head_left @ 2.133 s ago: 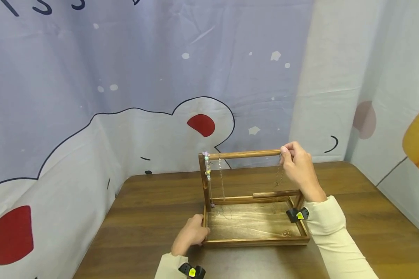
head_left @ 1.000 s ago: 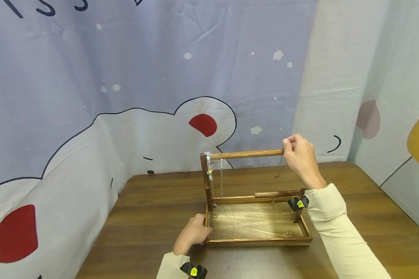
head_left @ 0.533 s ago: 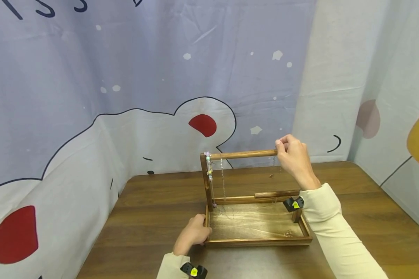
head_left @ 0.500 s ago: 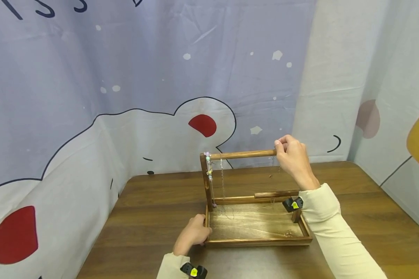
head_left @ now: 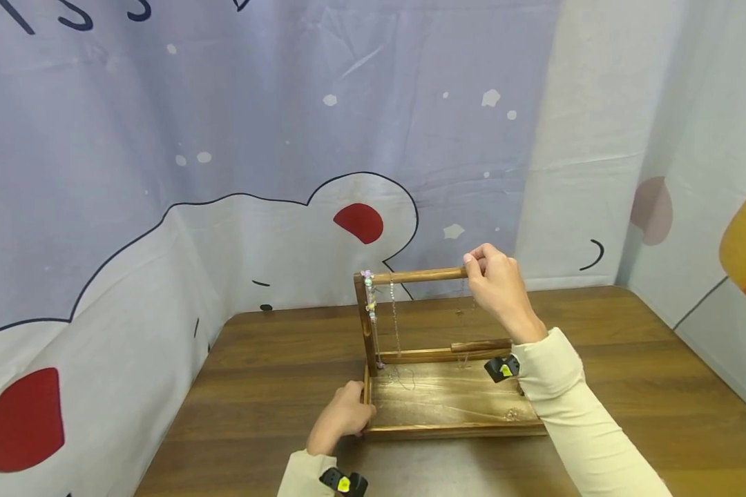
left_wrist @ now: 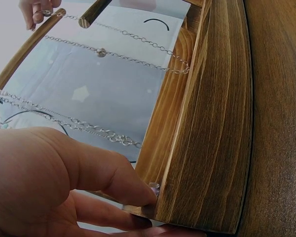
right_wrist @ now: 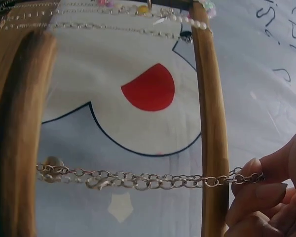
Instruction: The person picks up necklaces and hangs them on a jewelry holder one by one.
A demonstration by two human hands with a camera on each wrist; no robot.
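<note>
**Right Hand point(head_left: 496, 286) Pinching Silver Chain point(right_wrist: 143, 184) at the Upper Bar point(head_left: 425, 275)**

Its grip is pressing thumb and fingertips together on the links, just beside the wood, while the chain is crossing the bar and dangling toward the tray point(head_left: 454, 431). Compared with the earlier head views, this hand is sitting farther left along the bar, and the chain is hanging nearer the left post point(head_left: 365, 324). The left hand point(head_left: 344, 412) is keeping its place, its grip clasping the tray's left end.

Close to the post, a pastel beaded necklace point(head_left: 370, 297) and a thin chain point(head_left: 393, 293) are hanging from the same bar. Low on that side, a fine loop is showing against the tray's floor; whether it is touching cannot be told. A small jewelry pile point(head_left: 511, 415) is lying inside the right front corner, its pieces too tiny to make out. The tray is resting on the table point(head_left: 267, 386).
</note>
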